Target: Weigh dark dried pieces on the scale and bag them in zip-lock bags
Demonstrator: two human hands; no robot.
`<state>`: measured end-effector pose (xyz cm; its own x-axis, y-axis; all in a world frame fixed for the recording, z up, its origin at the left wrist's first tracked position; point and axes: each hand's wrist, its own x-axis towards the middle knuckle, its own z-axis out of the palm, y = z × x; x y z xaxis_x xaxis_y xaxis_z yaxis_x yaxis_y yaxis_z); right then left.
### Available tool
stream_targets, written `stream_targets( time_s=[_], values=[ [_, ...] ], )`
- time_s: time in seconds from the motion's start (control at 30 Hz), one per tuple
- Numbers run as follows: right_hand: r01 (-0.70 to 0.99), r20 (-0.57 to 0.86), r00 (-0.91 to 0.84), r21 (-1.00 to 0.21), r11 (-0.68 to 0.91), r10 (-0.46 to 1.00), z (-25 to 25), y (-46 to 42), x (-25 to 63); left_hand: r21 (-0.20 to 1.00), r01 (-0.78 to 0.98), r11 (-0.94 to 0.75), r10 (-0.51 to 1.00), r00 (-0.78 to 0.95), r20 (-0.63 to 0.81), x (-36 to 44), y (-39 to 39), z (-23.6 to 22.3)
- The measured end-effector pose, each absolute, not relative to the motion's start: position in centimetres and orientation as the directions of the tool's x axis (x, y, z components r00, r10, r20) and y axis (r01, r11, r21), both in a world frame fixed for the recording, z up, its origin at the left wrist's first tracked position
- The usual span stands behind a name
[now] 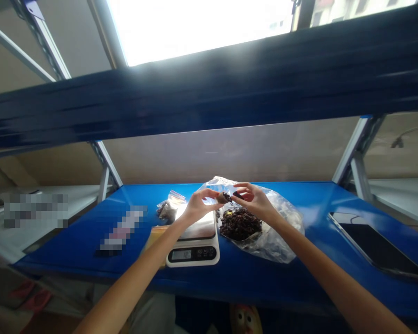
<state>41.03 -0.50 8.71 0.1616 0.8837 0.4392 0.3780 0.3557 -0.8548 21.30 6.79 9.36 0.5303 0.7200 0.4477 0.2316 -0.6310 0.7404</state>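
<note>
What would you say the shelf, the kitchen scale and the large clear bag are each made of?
The shelf looks like blue-painted steel, glossy with glare. The kitchen scale seems white plastic; its shiny top could be metal or glass. The clear bag looks like thin plastic film, see-through and crinkled.

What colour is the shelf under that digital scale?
The shelf is bright blue, as the head view shows.

Blue steel shelf (73,250), black tablet lying at its right end (378,246), dark blue beam overhead (209,93), bright window beyond (195,28)
</note>
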Motion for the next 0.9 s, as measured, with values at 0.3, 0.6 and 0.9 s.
stream_targets(
  time_s=[0.3, 0.6, 0.9],
  values=[
    [0.589, 0.599, -0.014, -0.643, 0.491, 0.801, 9.3, -1.2, 41.1, 0.799, 0.207, -0.565, 0.743, 0.549, 0.383, 20.9, 7.1, 9.8],
    [0.602, 0.737, 0.041, -0.557, 0.572, 0.675, 9.5, -1.6, 40.0, 0.982, -0.074, -0.171, 0.726, 0.665, 0.177, 22.9, 5.6, 10.2],
    [0.613, 0.735, 0.086, -0.571, 0.546, 0.672, 10.0, -2.0, 39.8, 0.982, -0.108, -0.158, 0.719, 0.668, 0.189, 23.5, 5.0, 10.7]
  ],
)
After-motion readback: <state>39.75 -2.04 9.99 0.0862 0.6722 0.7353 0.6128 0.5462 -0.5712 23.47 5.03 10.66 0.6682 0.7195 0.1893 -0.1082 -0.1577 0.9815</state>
